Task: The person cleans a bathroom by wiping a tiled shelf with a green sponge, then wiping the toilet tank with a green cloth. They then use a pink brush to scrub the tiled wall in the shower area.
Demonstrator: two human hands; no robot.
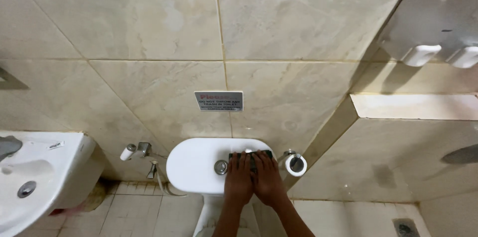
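Both my hands rest side by side on the flat lid of a white toilet tank (pixel 194 164). My left hand (pixel 238 177) and my right hand (pixel 269 177) press together on a dark green scrub pad (pixel 249 155) lying near the tank's back edge. The pad is mostly covered by my fingers. A round chrome flush button (pixel 220 167) sits on the lid just left of my left hand.
A white sink (pixel 35 177) with a drain juts out at the left. A spray hose fitting (pixel 134 151) is mounted on the beige tiled wall. A toilet paper roll (pixel 296 164) hangs right of the tank. A small sign (pixel 218 101) hangs above.
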